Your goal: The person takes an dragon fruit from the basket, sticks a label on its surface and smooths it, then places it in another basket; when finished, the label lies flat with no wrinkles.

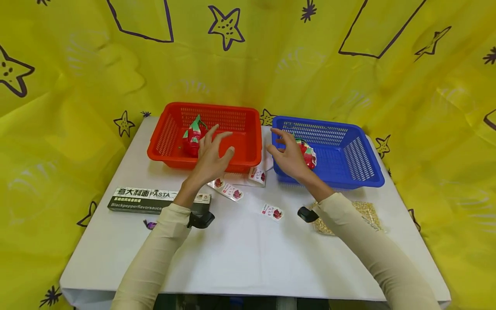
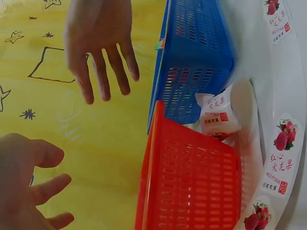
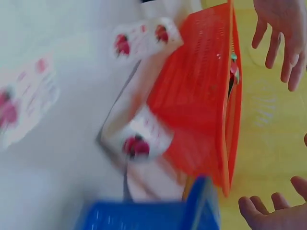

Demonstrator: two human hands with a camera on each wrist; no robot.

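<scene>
Behind my white bench (image 1: 240, 258) hangs a yellow cloth (image 1: 248, 77) printed with stars. My left hand (image 1: 212, 157) is over the red basket (image 1: 217, 105), fingers spread, empty; my right hand (image 1: 292, 159), likewise empty, is over the blue basket (image 1: 356, 157) to its right. Inside the red basket, a dragon fruit (image 1: 191, 141) points its green end away from me, lengthwise. In front, a box (image 1: 143, 202) reads "PASTA".
</scene>
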